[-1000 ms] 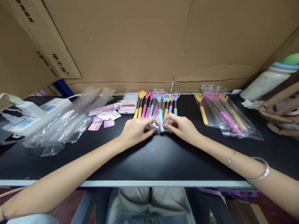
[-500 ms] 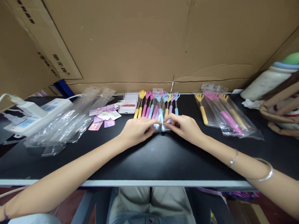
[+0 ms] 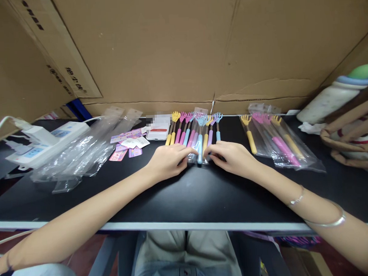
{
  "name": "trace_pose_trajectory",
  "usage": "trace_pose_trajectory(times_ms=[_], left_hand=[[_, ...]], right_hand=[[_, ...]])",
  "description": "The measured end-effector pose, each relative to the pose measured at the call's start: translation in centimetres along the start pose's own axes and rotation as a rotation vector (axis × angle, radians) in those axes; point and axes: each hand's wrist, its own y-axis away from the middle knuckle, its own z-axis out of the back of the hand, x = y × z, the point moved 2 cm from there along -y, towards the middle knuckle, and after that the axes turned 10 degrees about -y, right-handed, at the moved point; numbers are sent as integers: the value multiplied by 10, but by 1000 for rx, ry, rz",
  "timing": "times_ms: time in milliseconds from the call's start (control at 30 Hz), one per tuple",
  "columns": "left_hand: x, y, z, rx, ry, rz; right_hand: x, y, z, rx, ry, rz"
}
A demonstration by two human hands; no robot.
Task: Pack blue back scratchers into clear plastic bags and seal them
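A blue-handled back scratcher (image 3: 199,149) lies with its claw pointing away from me, in or on a clear plastic bag (image 3: 192,158). My left hand (image 3: 169,159) pinches the bag's near left edge. On the other side, my right hand (image 3: 230,157) has its thumb and fingers pinched at the bag's right edge; the exact contact is partly hidden. Behind my hands, several back scratchers with yellow (image 3: 173,137), pink (image 3: 178,135), purple and blue handles form a row.
At right, more back scratchers (image 3: 283,150) lie in or on clear bags beside a white bottle (image 3: 331,97) and a brown-handled bag (image 3: 339,139). Left are flat empty bags (image 3: 77,153), a power strip (image 3: 62,133), small printed cards (image 3: 135,142) and a white case (image 3: 157,131). Cardboard (image 3: 168,53) walls the back.
My right hand has shifted slightly right, away from my left. The blue handle's near end now shows uncovered between my hands. My left hand has stayed almost still.
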Motion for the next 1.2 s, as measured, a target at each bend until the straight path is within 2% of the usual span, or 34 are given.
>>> trace_pose_trajectory(times_ms=[267, 600, 967, 1200], left_hand=[[-1, -2, 8, 19, -69, -80], [0, -2, 3, -6, -99, -117], [1, -1, 1, -39, -146, -123], [-5, -1, 3, -106, -113, -76]], right_hand=[[5, 2, 1, 3, 59, 69], [4, 2, 1, -17, 78, 97], [5, 2, 1, -84, 102, 122], [6, 2, 3, -192, 89, 88]])
